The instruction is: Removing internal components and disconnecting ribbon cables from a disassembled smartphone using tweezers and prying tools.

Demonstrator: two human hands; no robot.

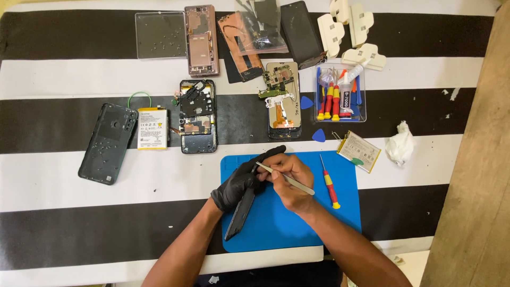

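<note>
Head view, the only 1 I have. My left hand (241,180) wears a black glove and is curled around a dark phone (240,211), held tilted on edge over the blue mat (340,220); the phone's lower end rests on the mat near its left edge. My right hand (289,180) is bare, fingers pinched on metal tweezers (284,177), the tip pointing left toward the gloved fingers at the phone's top end. The 2 hands touch each other above the mat's upper left part.

On the mat, just right of my right hand, lies a red and yellow screwdriver (329,183), untouched. Off the mat's top right corner sits a loose battery (359,151) with a green pick on it, and a blue pick (319,136) lies just above the mat. A crumpled white tissue (399,143) is further right.

Behind the hands, on the striped cloth (64,74): a clear tool box (340,93) with screwdrivers and a glue tube, an opened phone with exposed board (281,101), another opened dark phone (197,116), a white battery (152,128) just left of it, and a dark back cover (108,143) further left. At the far edge: a clear screw tray (160,35), a pink phone frame (201,40), and white plastic clamps (348,29).
</note>
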